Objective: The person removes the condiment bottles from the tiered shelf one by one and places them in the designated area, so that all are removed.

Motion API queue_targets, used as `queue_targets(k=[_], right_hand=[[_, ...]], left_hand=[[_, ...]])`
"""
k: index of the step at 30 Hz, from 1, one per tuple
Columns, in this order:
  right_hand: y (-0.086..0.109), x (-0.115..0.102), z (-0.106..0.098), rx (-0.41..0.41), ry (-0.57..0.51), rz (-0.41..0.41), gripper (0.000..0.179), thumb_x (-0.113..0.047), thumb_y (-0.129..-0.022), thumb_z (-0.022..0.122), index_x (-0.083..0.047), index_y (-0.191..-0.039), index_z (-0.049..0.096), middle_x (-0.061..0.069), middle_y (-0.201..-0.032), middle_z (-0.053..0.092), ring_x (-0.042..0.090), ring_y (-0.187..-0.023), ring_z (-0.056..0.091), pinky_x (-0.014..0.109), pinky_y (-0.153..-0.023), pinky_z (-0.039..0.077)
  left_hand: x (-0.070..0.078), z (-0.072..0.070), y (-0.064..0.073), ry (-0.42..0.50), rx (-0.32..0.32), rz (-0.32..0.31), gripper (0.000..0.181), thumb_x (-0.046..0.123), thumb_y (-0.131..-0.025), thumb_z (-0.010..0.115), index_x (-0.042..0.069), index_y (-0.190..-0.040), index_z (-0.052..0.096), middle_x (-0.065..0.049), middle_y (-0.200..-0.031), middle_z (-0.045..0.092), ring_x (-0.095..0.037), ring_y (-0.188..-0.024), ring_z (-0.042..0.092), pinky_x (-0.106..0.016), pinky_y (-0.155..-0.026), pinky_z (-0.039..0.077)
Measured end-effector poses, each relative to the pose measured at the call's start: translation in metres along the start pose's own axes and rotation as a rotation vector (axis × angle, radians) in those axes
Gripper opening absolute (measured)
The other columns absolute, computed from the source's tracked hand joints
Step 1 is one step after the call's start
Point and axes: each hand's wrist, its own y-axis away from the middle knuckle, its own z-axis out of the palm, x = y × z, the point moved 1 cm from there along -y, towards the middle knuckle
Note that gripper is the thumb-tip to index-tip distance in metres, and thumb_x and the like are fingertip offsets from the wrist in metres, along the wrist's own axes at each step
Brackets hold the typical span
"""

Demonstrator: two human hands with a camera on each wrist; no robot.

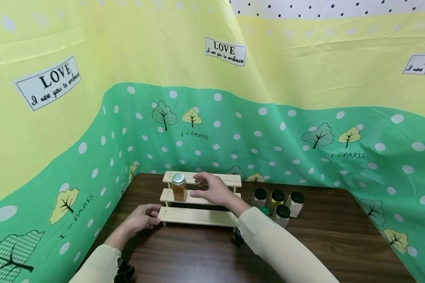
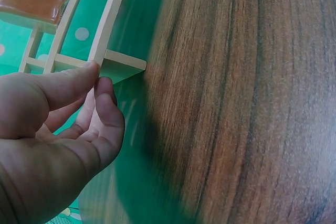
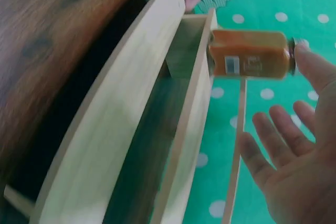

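A three-step wooden shelf rack (image 1: 198, 215) stands on the table. On its middle step, at the left end, a spice jar (image 1: 179, 192) with a silver lid and orange-brown powder stands upright. My left hand (image 1: 143, 218) pinches the left end of the lowest step; the left wrist view shows thumb and forefinger (image 2: 107, 103) at the board's corner. Just right of the jar is my right hand (image 1: 214, 190), its fingers spread and apart from one another. In the right wrist view its thumb (image 3: 315, 69) lies by the lid of the jar (image 3: 252, 53); whether they touch I cannot tell.
Several black-lidded jars (image 1: 296, 202) stand in a group on the dark wooden table (image 1: 333, 228), right of the rack, partly behind my right forearm. Something green (image 1: 263, 210) shows among them. A patterned green and yellow curtain (image 1: 216, 129) encloses the table's back and left side.
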Motion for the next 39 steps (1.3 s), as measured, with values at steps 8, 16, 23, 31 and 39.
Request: queue_targets(k=[8, 16, 23, 31, 39], right_hand=[[-0.012, -0.003, 0.020, 0.030, -0.027, 0.021, 0.064, -0.033, -0.091, 0.080, -0.011, -0.145, 0.054, 0.012, -0.136, 0.062, 0.032, -0.122, 0.064, 0.044, -0.097, 0.056], [-0.019, -0.004, 0.030, 0.019, -0.043, 0.024, 0.064, -0.034, -0.091, 0.079, -0.014, -0.146, 0.052, 0.009, -0.133, 0.064, 0.030, -0.123, 0.064, 0.041, -0.097, 0.056], [-0.023, -0.002, 0.037, 0.023, -0.044, 0.018, 0.056, -0.030, -0.093, 0.078, -0.015, -0.142, 0.056, 0.005, -0.126, 0.066, 0.026, -0.120, 0.067, 0.036, -0.094, 0.057], [-0.024, -0.002, 0.040, 0.060, -0.019, 0.008, 0.044, -0.028, -0.094, 0.076, -0.017, -0.134, 0.060, 0.001, -0.121, 0.067, 0.020, -0.112, 0.068, 0.036, -0.093, 0.057], [-0.023, -0.002, 0.044, 0.058, -0.018, 0.013, 0.040, -0.028, -0.095, 0.075, -0.016, -0.130, 0.060, -0.001, -0.117, 0.067, 0.017, -0.109, 0.068, 0.033, -0.090, 0.057]], left_hand=[[0.004, -0.001, 0.001, -0.006, -0.002, -0.013, 0.058, -0.007, -0.087, 0.073, -0.004, -0.143, 0.054, -0.017, -0.109, 0.061, -0.023, -0.086, 0.063, -0.038, -0.072, 0.057], [0.004, -0.002, -0.002, -0.008, 0.004, -0.024, 0.056, -0.008, -0.088, 0.072, -0.003, -0.141, 0.056, -0.016, -0.108, 0.062, -0.022, -0.086, 0.064, -0.038, -0.073, 0.058], [0.004, -0.002, -0.003, -0.002, -0.008, -0.023, 0.059, -0.007, -0.087, 0.074, -0.003, -0.142, 0.055, -0.017, -0.109, 0.062, -0.022, -0.085, 0.064, -0.038, -0.072, 0.058], [0.003, -0.002, -0.004, -0.007, -0.002, -0.025, 0.058, -0.007, -0.088, 0.073, -0.003, -0.143, 0.054, -0.016, -0.110, 0.062, -0.022, -0.087, 0.064, -0.038, -0.074, 0.058], [0.000, -0.001, -0.004, 0.016, 0.006, -0.041, 0.057, -0.008, -0.088, 0.072, -0.001, -0.142, 0.056, -0.016, -0.109, 0.062, -0.022, -0.087, 0.065, -0.037, -0.074, 0.058]])
